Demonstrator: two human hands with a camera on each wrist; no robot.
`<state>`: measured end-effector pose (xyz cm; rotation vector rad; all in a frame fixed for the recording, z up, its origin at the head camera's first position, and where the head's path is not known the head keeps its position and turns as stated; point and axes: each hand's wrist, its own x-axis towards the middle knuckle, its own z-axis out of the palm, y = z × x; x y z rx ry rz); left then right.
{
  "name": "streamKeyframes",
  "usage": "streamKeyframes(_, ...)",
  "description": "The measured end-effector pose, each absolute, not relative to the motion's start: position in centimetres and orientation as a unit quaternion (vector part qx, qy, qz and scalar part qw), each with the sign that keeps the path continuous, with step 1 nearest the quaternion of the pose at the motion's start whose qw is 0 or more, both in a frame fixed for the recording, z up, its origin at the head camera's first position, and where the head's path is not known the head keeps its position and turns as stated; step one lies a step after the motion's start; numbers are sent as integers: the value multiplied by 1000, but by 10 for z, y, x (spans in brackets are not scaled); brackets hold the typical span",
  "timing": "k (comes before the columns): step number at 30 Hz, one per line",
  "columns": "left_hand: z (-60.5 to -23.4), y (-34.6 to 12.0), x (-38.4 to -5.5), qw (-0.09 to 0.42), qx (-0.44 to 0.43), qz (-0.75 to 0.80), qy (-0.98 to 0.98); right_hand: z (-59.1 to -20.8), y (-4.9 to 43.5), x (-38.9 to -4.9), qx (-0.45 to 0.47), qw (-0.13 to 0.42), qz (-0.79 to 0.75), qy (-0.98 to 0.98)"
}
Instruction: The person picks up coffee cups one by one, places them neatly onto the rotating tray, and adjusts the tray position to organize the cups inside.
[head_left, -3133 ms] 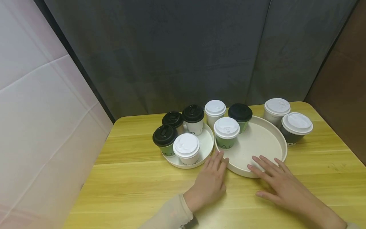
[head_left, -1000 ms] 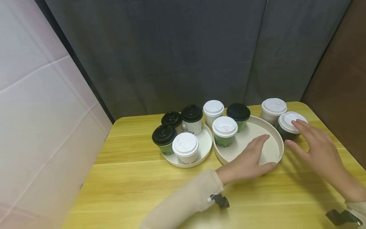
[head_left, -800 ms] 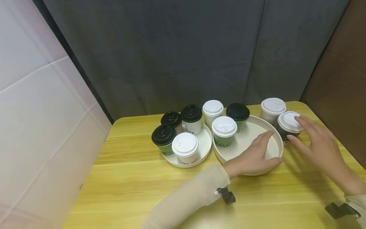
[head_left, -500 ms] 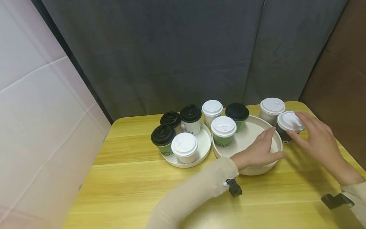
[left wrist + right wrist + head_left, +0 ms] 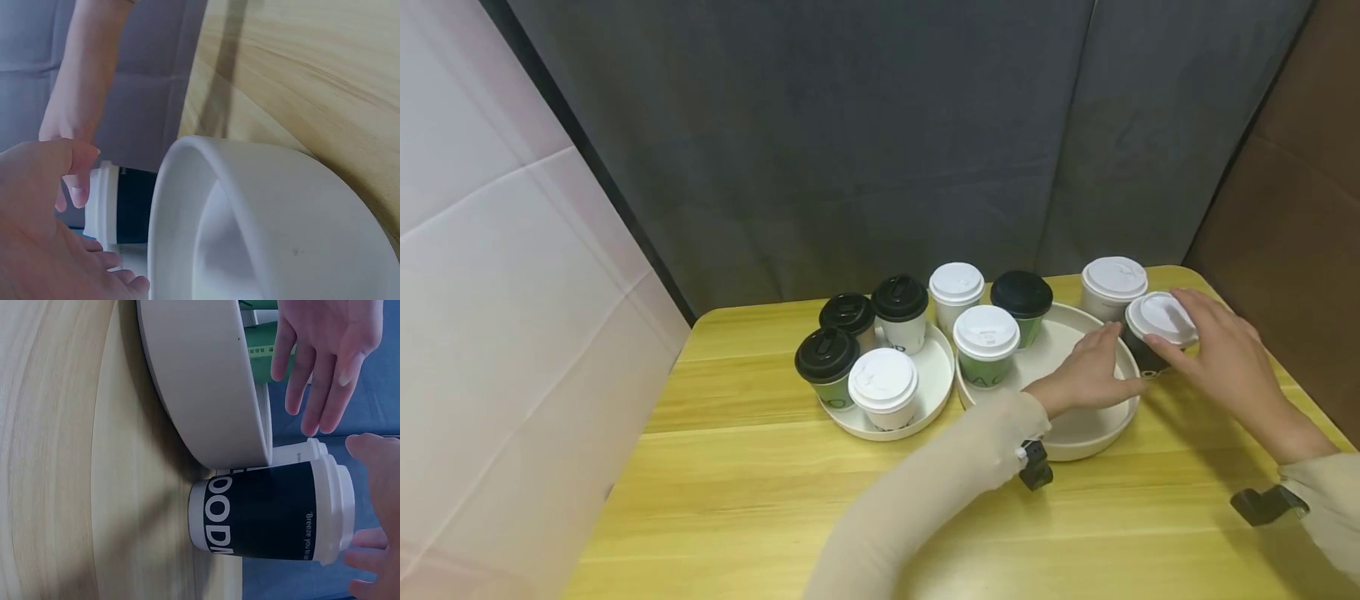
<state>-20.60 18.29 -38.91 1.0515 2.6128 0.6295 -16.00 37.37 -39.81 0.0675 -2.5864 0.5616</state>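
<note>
In the head view my right hand [image 5: 1225, 362] hovers at the white lid of a dark paper coffee cup [image 5: 1159, 321], thumb and fingers spread to either side. The right wrist view shows its fingertips [image 5: 362, 558] just beyond the lid, the cup [image 5: 269, 512] upright on the table. My left hand [image 5: 1086, 375] reaches over the large cream tray [image 5: 1082, 446], fingers extended and holding nothing. Toward the tray's left side stand a green cup with a white lid [image 5: 987, 367] and a green cup with a black lid [image 5: 1022, 304].
A white cup with a white lid [image 5: 1112, 287] stands behind the dark cup. Left of the tray, a smaller white plate [image 5: 936, 375] bears several lidded cups. Another white-lidded cup [image 5: 957, 292] is behind, between the two. A dark curtain [image 5: 850, 150] hangs behind the table.
Both hands have left the large tray's front rim. The right went to the dark cup and closes in on its lid; the left moved rightward over the tray. The cups stay in place.
</note>
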Motion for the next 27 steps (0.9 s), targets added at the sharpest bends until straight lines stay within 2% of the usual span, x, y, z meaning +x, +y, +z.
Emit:
streamKeyframes(15, -395, 195, -210, 134, 368, 173, 904, -404, 379, -168, 8, 213, 212, -954)
streamKeyframes(27, -399, 199, -209, 136, 377, 166, 901, -406, 381, -170, -2, 224, 217, -950)
